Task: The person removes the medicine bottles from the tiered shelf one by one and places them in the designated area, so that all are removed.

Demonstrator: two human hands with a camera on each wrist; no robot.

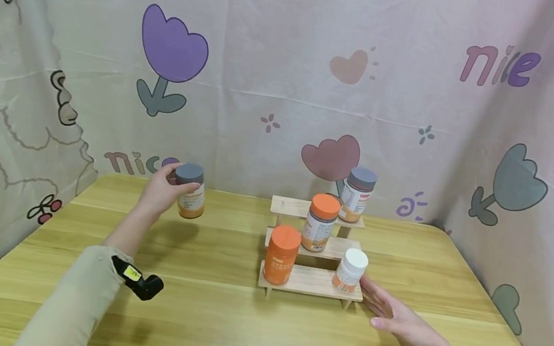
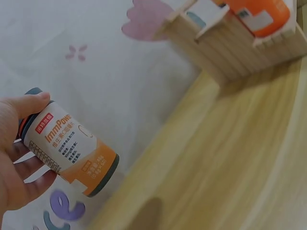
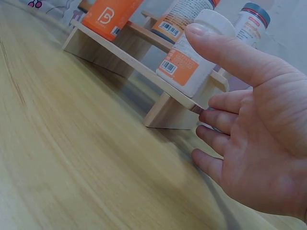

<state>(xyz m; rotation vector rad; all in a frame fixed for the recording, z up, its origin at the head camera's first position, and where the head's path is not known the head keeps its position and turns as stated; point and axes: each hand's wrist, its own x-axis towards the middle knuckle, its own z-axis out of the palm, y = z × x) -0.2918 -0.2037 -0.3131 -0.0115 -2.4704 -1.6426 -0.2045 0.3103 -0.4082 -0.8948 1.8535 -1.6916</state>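
Note:
My left hand (image 1: 160, 191) grips a supplement bottle (image 1: 191, 201) with a grey lid, at the back left, lifted over the table. In the left wrist view that bottle (image 2: 72, 143) tilts, its white and orange label facing the camera, with the thumb by the lid and fingers behind. My right hand (image 1: 402, 321) is beside the right end of a three-step wooden shelf (image 1: 312, 282), fingers extended and holding nothing. Nearest to it is a small white bottle (image 1: 349, 272) on the lowest step. The right wrist view has the thumb overlapping this white bottle (image 3: 180, 62).
An orange bottle (image 1: 282, 256) stands at the left of the lowest step. On the middle step is an orange-lidded bottle (image 1: 319, 226), and on the top step a grey-lidded bottle (image 1: 355, 199). A printed cloth (image 1: 271, 60) hangs behind the wooden table (image 1: 203, 316).

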